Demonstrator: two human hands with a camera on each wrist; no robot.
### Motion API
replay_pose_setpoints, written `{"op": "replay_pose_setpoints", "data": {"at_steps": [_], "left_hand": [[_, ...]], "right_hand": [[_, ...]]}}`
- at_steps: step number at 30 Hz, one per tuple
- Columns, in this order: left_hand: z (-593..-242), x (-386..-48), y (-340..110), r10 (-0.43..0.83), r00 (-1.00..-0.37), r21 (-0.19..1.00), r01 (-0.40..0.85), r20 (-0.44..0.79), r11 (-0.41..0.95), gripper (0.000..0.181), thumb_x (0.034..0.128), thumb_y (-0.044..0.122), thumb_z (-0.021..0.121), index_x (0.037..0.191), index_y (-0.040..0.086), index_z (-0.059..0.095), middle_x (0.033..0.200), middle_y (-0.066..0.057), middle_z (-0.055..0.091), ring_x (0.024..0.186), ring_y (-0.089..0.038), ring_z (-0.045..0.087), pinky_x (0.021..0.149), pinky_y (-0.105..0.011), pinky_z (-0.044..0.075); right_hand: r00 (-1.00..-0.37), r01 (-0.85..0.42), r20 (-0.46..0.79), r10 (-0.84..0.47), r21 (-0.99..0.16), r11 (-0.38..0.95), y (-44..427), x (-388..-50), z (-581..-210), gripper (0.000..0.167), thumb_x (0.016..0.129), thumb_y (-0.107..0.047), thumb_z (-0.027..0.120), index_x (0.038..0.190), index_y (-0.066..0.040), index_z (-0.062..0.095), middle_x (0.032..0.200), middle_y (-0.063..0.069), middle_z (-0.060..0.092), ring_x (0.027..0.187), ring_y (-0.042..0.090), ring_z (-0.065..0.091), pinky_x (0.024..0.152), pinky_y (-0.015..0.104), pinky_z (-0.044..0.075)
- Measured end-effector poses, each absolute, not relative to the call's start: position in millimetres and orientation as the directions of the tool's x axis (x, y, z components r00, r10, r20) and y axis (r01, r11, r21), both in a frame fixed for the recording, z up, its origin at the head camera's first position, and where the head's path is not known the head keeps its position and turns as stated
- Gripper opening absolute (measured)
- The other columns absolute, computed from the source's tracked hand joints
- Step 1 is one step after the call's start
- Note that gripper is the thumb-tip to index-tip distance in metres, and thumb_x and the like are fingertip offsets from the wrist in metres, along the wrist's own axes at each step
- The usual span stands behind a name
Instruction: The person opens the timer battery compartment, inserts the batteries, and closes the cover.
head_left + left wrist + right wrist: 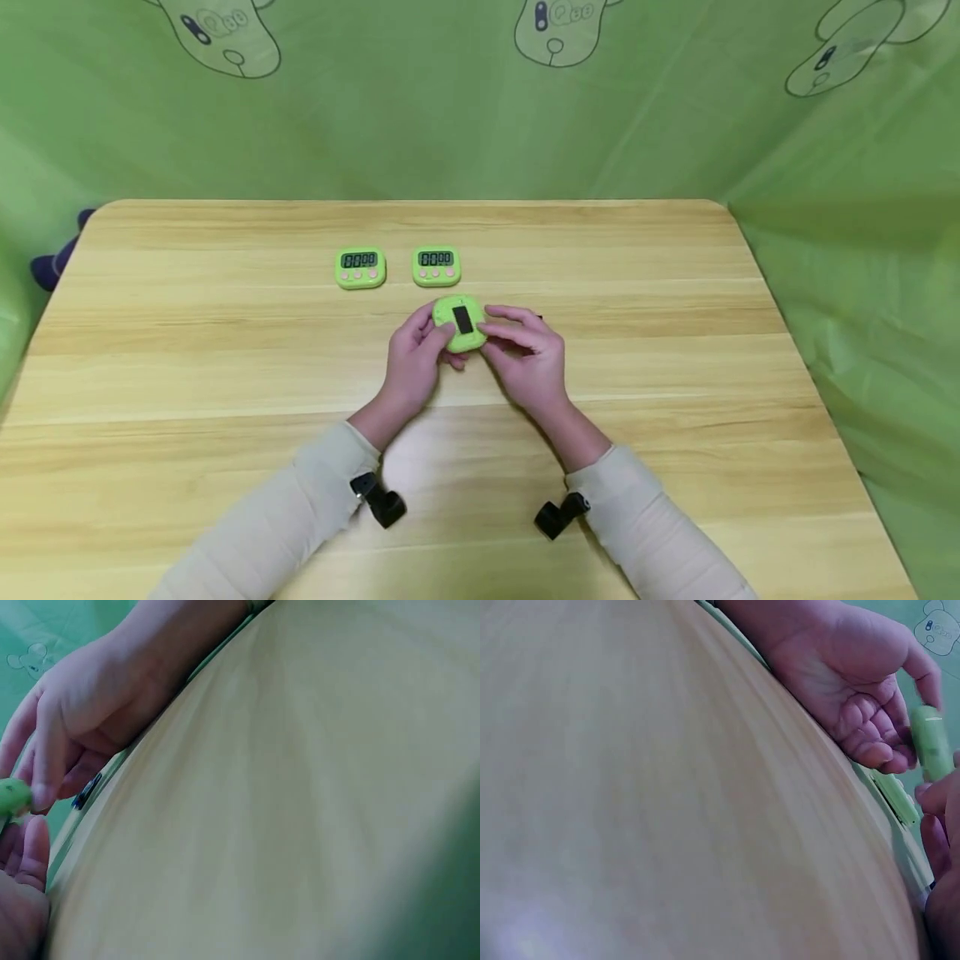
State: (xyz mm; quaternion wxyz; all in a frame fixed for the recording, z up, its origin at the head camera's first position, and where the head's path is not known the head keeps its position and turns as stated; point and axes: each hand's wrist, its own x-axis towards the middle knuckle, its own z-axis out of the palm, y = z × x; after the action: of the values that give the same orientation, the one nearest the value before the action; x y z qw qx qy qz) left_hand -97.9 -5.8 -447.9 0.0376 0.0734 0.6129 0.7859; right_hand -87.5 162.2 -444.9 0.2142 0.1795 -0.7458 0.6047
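A green digital timer (471, 340) is held above the table between the two hands, its face with a dark rectangle turned up. My left hand (412, 362) grips its left side, thumb on top; in the right wrist view the left hand (847, 682) shows its palm beside the timer (931, 742). With thumb and fingertips, my right hand (534, 367) pinches the timer's right edge. The left wrist view shows the right hand (97, 697) at the timer (13, 796). Two more green timers, a left one (361, 268) and a right one (437, 267), lie beyond with displays up.
The wooden table (225, 350) extends around the hands. A small dark object (86, 792) lies on it near the right hand. Green curtain (420, 133) hangs behind and at the sides. Something purple (54, 260) shows past the left table edge.
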Motion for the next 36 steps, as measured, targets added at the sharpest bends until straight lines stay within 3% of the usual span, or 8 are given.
{"op": "replay_pose_setpoints", "data": {"at_steps": [4,7,15,21,26,36], "left_hand": [[-446,-101,-12,0.196,-0.98,0.98,-0.01,0.03,-0.199,0.037,0.101,0.001,0.053,0.138,-0.005,0.052,0.104,-0.022,0.069,0.063,-0.031,0.065,0.058,-0.04,0.059],[-446,-102,-14,0.22,-0.975,0.981,-0.036,0.007,-0.188,0.043,0.1018,0.002,0.055,0.144,-0.005,0.047,0.106,-0.023,0.068,0.064,-0.03,0.065,0.06,-0.039,0.059],[-452,-102,-11,0.219,-0.974,0.989,0.024,0.055,-0.143,0.048,0.1005,0.002,0.058,0.146,-0.001,0.046,0.094,-0.023,0.063,0.067,-0.037,0.064,0.063,-0.041,0.059],[-451,-101,-9,0.209,-0.975,0.986,0.046,0.08,-0.162,0.046,0.0991,-0.004,0.057,0.144,-0.003,0.048,0.096,-0.021,0.066,0.065,-0.025,0.064,0.061,-0.036,0.059],[-452,-100,-9,0.212,-0.973,0.988,0.059,0.089,-0.144,0.045,0.0983,-0.006,0.056,0.143,-0.002,0.05,0.096,-0.021,0.067,0.062,-0.023,0.064,0.059,-0.036,0.059],[-451,-100,-9,0.203,-0.977,0.993,0.05,0.072,-0.108,0.044,0.0975,-0.007,0.057,0.141,-0.002,0.053,0.094,-0.022,0.068,0.062,-0.036,0.064,0.058,-0.039,0.059]], "right_hand": [[-0.884,-0.467,0.466,-0.048,-0.866,0.177,161,-82,-428,0.037,0.075,0.03,0.062,0.11,0.02,0.064,0.108,0.033,0.066,0.081,0.046,0.068,0.07,0.036,0.06],[-0.914,-0.402,0.404,-0.025,-0.899,0.174,159,-80,-421,0.037,0.079,0.026,0.061,0.116,0.021,0.06,0.105,0.033,0.067,0.084,0.044,0.068,0.072,0.03,0.059],[-0.957,-0.282,0.291,0.008,-0.931,0.232,156,-84,-417,0.033,0.083,0.011,0.075,0.113,0.017,0.065,0.09,0.026,0.07,0.071,0.025,0.068,0.064,0.025,0.058],[-0.975,-0.214,0.221,0.018,-0.959,0.187,157,-88,-413,0.03,0.081,0.015,0.075,0.109,0.016,0.067,0.084,0.028,0.068,0.066,0.013,0.064,0.062,0.02,0.056],[-0.989,-0.138,0.145,0.035,-0.978,0.156,158,-90,-411,0.029,0.081,0.016,0.074,0.109,0.016,0.067,0.084,0.029,0.066,0.065,0.01,0.062,0.061,0.019,0.055],[-0.993,-0.095,0.104,0.047,-0.982,0.164,155,-91,-407,0.026,0.081,0.016,0.073,0.107,0.014,0.069,0.083,0.03,0.065,0.066,0.013,0.058,0.057,0.015,0.051]]}}
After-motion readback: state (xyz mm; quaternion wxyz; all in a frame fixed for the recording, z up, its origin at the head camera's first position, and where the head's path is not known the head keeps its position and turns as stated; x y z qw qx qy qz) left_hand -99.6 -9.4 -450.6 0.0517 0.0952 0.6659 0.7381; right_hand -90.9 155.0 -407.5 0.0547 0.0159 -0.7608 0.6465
